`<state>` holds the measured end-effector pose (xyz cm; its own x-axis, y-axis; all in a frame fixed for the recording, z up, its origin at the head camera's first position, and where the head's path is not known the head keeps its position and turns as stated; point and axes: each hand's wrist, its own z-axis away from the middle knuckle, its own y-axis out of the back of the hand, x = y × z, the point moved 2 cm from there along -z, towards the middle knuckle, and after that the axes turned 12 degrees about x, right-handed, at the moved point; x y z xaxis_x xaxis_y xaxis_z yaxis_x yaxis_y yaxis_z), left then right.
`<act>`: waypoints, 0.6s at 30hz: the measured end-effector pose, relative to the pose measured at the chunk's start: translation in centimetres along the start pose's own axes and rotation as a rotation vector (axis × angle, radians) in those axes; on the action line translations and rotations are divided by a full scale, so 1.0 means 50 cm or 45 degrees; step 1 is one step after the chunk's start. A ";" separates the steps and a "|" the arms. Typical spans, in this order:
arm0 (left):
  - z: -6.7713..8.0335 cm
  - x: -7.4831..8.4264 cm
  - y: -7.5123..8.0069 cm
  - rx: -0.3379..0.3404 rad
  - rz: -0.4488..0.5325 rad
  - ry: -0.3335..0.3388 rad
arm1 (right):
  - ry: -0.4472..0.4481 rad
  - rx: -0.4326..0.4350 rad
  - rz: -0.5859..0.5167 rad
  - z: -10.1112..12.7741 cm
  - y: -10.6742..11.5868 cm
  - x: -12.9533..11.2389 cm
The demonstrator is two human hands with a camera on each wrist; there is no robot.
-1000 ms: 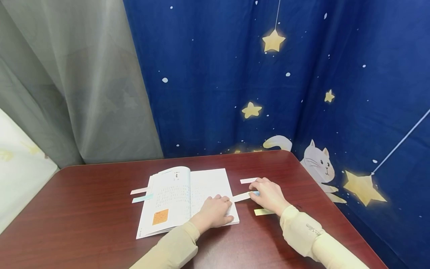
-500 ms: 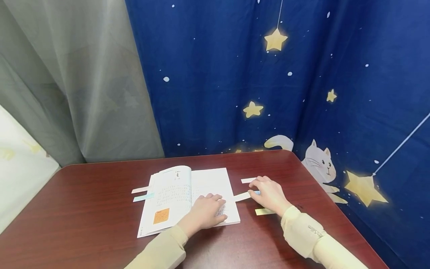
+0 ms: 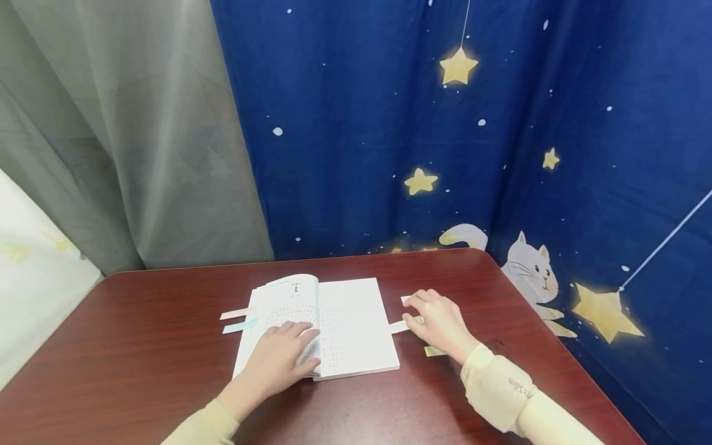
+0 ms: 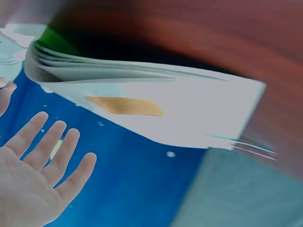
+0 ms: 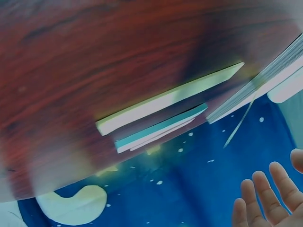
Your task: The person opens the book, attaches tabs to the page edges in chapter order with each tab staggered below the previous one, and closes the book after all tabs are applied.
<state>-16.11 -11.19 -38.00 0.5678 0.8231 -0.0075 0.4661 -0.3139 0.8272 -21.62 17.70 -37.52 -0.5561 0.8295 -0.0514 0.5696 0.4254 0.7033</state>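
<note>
An open book (image 3: 356, 327) lies in the middle of a dark red table (image 3: 139, 346). My left hand (image 3: 280, 355) rests flat on its left page, straight fingers reaching the fold. In the left wrist view the left hand (image 4: 40, 179) is spread open below the book's pages and an orange sticky note (image 4: 125, 106). My right hand (image 3: 439, 321) lies just right of the book, fingers relaxed, touching a white paper strip (image 3: 397, 326) that sticks out from the book's edge. In the right wrist view, straight fingers (image 5: 265, 198) show near a yellow strip (image 5: 170, 99) and a blue strip (image 5: 161, 128).
A yellow strip (image 3: 431, 351) and a white strip (image 3: 406, 299) lie by my right hand. Pink (image 3: 233, 314) and light blue (image 3: 240, 326) strips poke out left of the book. A blue star-and-cat curtain (image 3: 445, 154) and a grey curtain (image 3: 128, 136) hang behind the table.
My left hand slid left from the right page onto the left page, covering the orange note in the head view. My right hand shifted slightly left over the strips.
</note>
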 end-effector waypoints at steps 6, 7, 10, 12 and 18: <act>0.054 -0.024 0.019 -0.023 -0.093 0.013 | 0.091 0.031 -0.017 -0.001 -0.008 -0.029; 0.061 -0.026 0.020 -0.029 -0.099 0.011 | 0.104 0.032 -0.026 -0.001 -0.009 -0.034; 0.078 -0.031 0.023 -0.045 -0.113 0.004 | 0.152 0.024 -0.056 0.001 -0.015 -0.051; 0.086 -0.034 0.022 -0.054 -0.129 0.004 | 0.191 0.006 -0.064 0.005 -0.020 -0.062; 0.107 -0.046 0.015 -0.090 -0.197 0.033 | 0.246 -0.110 -0.048 0.019 -0.032 -0.091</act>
<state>-13.43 -15.85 -40.35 0.4749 0.8712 -0.1240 0.4973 -0.1494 0.8546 -19.41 13.57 -39.11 -0.6864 0.7253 0.0526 0.4969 0.4150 0.7621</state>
